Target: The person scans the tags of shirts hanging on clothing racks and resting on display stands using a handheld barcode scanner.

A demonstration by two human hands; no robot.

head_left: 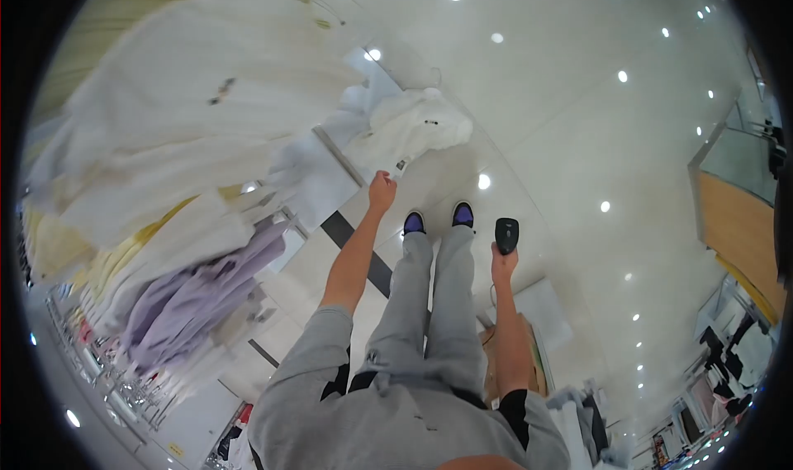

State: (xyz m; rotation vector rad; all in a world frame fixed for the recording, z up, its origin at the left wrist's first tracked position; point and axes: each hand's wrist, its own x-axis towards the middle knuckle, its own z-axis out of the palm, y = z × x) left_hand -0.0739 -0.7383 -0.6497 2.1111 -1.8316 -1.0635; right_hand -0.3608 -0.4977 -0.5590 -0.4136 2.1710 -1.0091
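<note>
My left hand is closed at the lower edge of a white garment, by a small dark-printed tag. Its fingers look pinched on that tag, though the fingertips are small in view. In my right hand is a black handheld scanner, held upright, its rounded head pointing away from me. Large white garments hang at the upper left, with purple garments and yellow ones below them.
Glossy pale floor tiles reflect ceiling lights. A cardboard box stands by my right forearm. At the right edge is a wooden counter, with more clothes below it. Metal racks line the lower left.
</note>
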